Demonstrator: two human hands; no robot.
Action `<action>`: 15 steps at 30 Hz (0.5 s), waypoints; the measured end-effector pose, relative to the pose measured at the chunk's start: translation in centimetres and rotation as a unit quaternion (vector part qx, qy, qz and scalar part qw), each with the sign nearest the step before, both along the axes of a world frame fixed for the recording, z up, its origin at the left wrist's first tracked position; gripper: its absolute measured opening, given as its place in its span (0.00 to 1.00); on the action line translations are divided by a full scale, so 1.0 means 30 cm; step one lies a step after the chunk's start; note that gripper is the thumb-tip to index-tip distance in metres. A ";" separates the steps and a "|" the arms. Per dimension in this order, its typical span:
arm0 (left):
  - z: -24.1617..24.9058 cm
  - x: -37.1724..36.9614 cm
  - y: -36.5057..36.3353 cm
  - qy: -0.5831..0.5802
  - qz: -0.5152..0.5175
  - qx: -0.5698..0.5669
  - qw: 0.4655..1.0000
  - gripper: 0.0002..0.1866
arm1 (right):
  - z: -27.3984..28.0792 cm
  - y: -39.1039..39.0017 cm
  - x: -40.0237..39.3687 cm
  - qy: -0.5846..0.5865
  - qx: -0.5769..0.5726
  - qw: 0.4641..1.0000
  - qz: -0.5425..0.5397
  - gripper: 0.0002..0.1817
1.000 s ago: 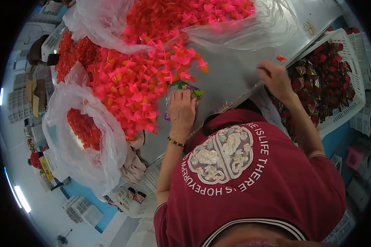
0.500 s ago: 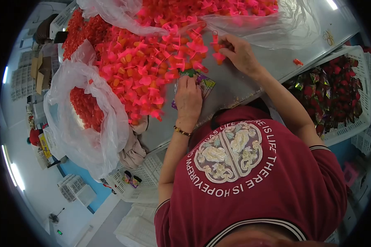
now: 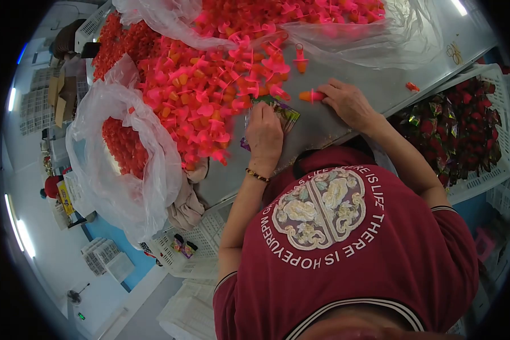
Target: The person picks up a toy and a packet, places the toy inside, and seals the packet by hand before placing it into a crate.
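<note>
My right hand (image 3: 350,106) pinches a pink and orange pacifier-shaped candy (image 3: 309,96) by its pink end, just above the metal table. Another pacifier-shaped candy (image 3: 301,60) lies apart on the table, beyond that hand. Under my left hand (image 3: 264,135) is a small stack of green and purple printed packets (image 3: 289,115); its fingers are bent together on the top one and cover part of it. A large heap of the same pink pacifier-shaped candies (image 3: 190,93) spreads left of and beyond my left hand.
A clear plastic bag (image 3: 167,170) with small red pieces (image 3: 122,148) stands at the left. More plastic sheeting (image 3: 374,48) lies at the back. On the right, a white crate (image 3: 501,144) holds red wrapped items. Rubber bands (image 3: 453,54) and a small red piece (image 3: 412,86) lie on the table.
My right hand has moved nearer to me and slightly right, now with a pacifier-shaped candy in its fingers. The one it was touching lies on the table. My left hand stays at the packets.
</note>
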State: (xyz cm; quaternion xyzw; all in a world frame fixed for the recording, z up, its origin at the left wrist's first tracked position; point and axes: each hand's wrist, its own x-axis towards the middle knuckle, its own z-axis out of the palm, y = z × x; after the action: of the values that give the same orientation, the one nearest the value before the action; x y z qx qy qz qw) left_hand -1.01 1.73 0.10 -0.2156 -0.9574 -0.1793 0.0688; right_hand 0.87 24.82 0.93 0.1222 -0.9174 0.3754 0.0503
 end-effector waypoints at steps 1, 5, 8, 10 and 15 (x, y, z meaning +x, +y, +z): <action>-0.010 0.009 -0.013 0.010 0.014 0.076 0.997 0.06 | 0.003 0.001 0.002 -0.018 0.012 1.000 -0.005 0.10; -0.010 0.033 -0.037 0.008 0.046 0.232 0.971 0.04 | 0.034 -0.051 -0.008 -0.048 -0.152 0.987 -0.022 0.10; -0.006 0.034 -0.043 -0.014 0.062 0.261 0.963 0.03 | 0.058 -0.147 -0.041 -0.184 -0.274 0.943 -0.040 0.11; -0.002 0.035 -0.044 -0.025 0.072 0.269 0.960 0.03 | 0.026 -0.198 -0.059 -0.142 -0.248 0.958 -0.010 0.11; -0.021 0.032 -0.059 -0.026 0.079 0.300 0.950 0.03 | -0.051 -0.213 -0.059 -0.062 -0.148 0.986 0.041 0.10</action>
State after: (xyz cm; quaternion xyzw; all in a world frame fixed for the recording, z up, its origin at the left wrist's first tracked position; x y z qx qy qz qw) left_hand -0.04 -0.04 -0.55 -0.1041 -0.8747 -0.4582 0.1193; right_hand -0.89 18.44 -0.59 0.1277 -0.8470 0.5160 -0.0043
